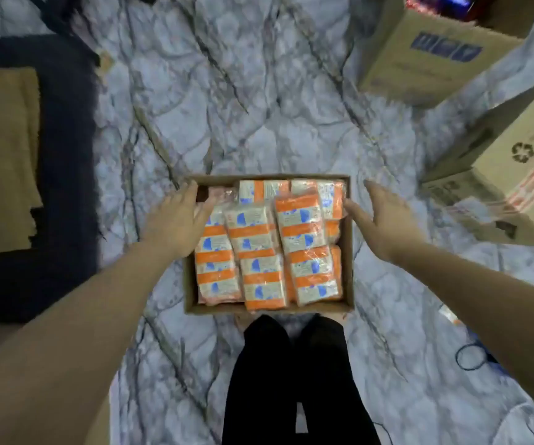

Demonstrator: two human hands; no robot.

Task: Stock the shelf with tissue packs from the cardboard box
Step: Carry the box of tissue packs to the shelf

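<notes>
Below, both hands — left hand [175, 220], right hand [378, 216] — open-fingered beside the cardboard box [269, 308].

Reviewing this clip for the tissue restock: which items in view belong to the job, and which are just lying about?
Part of the job:
- cardboard box on the floor
- tissue packs inside it
- left hand and right hand, open, at its two sides

Lying about:
- two larger cartons at right
- flattened cardboard on a dark mat
- cable

No shelf is in view.

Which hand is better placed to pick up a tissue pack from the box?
Left, marginally: the left hand already overlaps the leftmost tissue pack in the cardboard box, while the right hand lies mostly beyond the box's right wall.
</notes>
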